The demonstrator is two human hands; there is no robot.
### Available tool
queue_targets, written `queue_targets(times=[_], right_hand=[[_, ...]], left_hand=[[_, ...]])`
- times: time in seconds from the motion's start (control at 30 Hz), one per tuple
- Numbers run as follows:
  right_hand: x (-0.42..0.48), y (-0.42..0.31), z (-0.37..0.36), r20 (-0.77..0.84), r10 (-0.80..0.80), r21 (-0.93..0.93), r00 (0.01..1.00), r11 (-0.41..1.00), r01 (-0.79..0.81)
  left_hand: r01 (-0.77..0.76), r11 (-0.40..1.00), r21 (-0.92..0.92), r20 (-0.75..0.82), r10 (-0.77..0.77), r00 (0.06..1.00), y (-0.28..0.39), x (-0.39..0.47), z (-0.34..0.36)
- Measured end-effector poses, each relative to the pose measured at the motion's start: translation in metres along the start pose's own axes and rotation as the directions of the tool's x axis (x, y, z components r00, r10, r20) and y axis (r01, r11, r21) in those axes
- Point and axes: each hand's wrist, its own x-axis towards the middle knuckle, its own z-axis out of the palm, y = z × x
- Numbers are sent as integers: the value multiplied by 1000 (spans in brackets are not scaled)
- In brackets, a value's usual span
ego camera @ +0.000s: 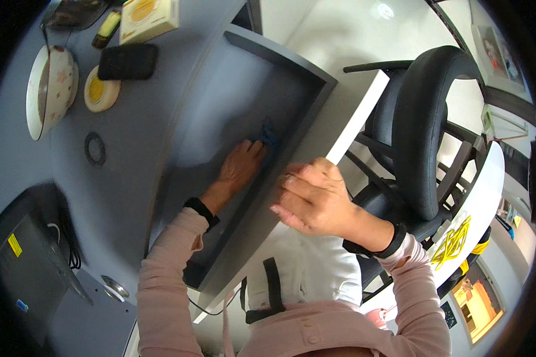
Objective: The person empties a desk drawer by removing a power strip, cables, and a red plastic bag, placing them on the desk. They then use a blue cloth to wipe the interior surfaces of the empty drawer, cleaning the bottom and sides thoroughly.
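Observation:
A grey drawer point(196, 129) is pulled out from under the desk. Inside it, my left hand point(241, 163) presses its fingers on a small crumpled blue cloth point(269, 134) near the front wall. Part of the cloth is hidden under the fingertips. My right hand point(315, 196) is curled over the top edge of the drawer's front panel point(359, 116), which shows white along its rim. Both wrists wear black bands.
On the grey desk point(129, 147) stand a flowered bowl point(62, 85), a dark rectangular case point(128, 61), a round container point(100, 94), a box point(149, 20), a black ring point(94, 149) and a monitor point(27, 263). Black chairs point(413, 129) and a white table point(484, 196) with yellow cord stand right.

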Motion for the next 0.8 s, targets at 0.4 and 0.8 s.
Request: queue_targets(times=[0.4,0.8], right_hand=[[-5,1,2,-18,4,17,1000,1000,-4],[-7,5,-6,26,-7,-32,1000,999,8]], left_hand=[[-64,993,-97,-352,26,936,-30,116,-32],[-54,949,-310,-86,28,996,-24,-40,24]])
